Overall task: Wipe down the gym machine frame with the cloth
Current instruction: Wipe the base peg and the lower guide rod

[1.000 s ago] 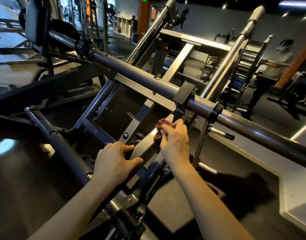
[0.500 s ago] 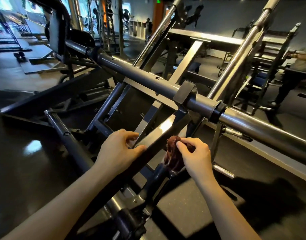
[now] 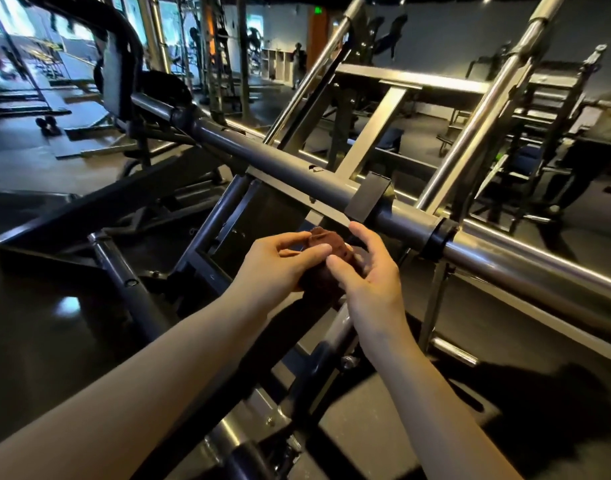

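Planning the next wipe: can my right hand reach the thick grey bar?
Probably yes: the right hand sits just below the bar, nothing between, cloth held with the left hand.

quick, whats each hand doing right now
Left hand: pinches the crumpled dark red-brown cloth.
Right hand: holds the same cloth under its thumb.
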The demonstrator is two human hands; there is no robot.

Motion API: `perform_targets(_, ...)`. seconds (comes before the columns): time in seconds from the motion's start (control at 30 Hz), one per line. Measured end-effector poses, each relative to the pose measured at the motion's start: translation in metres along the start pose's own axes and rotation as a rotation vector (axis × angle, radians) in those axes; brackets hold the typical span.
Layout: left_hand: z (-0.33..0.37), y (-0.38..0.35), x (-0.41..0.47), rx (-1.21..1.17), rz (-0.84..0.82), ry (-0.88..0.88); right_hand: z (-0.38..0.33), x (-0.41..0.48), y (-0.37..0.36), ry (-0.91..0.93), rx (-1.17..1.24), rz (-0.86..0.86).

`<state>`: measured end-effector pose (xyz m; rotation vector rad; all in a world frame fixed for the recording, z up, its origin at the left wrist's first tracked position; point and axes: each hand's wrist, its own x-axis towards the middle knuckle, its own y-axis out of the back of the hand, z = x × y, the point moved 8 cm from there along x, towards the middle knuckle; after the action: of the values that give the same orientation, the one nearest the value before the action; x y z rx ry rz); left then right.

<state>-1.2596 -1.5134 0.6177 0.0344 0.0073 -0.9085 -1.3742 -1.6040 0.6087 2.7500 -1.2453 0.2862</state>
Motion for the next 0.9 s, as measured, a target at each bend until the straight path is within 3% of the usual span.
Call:
perform_targets(0.27, 0.013, 0.014, 0.04, 0.144, -0.138, -0.042, -0.012, 0.019, -0.003, -0.056, -0.069, 0.031)
perform_targets(0.37, 0.014, 0.037, 0.064, 0.194, -0.163, -0.042, -0.006, 0.025, 0.014, -0.063, -0.233, 0.137)
perform_targets(0.53, -0.008, 0.027, 0.113, 0.288, -0.243, -0.013, 0.033, 0.029, 0.023, -0.286, -0.524, 0.138)
perform_targets(0.7, -0.04, -0.027, 0.13, 0.187, -0.324, 0.098, 0.048, 0.03, 0.014, -0.321, -0.525, 0.162)
perform_targets(0.9, -0.056, -0.014, 0.119, 0.112, -0.276, 0.074, 0.058, 0.025, 0.001, -0.291, -0.554, 0.26)
